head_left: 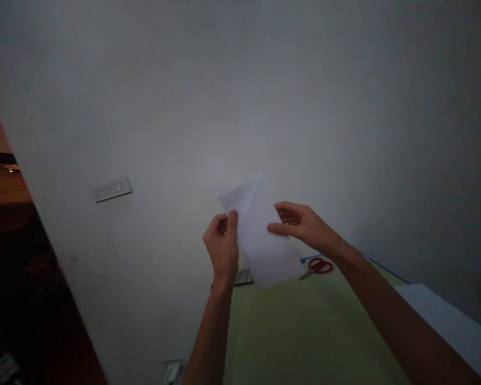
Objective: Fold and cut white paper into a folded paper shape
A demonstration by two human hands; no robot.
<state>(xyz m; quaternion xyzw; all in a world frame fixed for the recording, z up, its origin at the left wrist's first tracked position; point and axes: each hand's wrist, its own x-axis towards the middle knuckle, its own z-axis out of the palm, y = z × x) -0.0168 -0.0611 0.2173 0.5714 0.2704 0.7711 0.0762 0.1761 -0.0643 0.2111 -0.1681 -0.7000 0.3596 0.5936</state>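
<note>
At mid-frame I hold the white paper [264, 248] by its sides, left hand [223, 243] and right hand [302, 224] both pinching it. A slanting fold seems made up top; the lower part looks flat; what remains, I can't tell.

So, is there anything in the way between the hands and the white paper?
No, nothing visible. The left hand pinches the white paper by its left edge, and the right hand is at its right edge. The red-handled scissors lie on the green tabletop, not between them.
</note>
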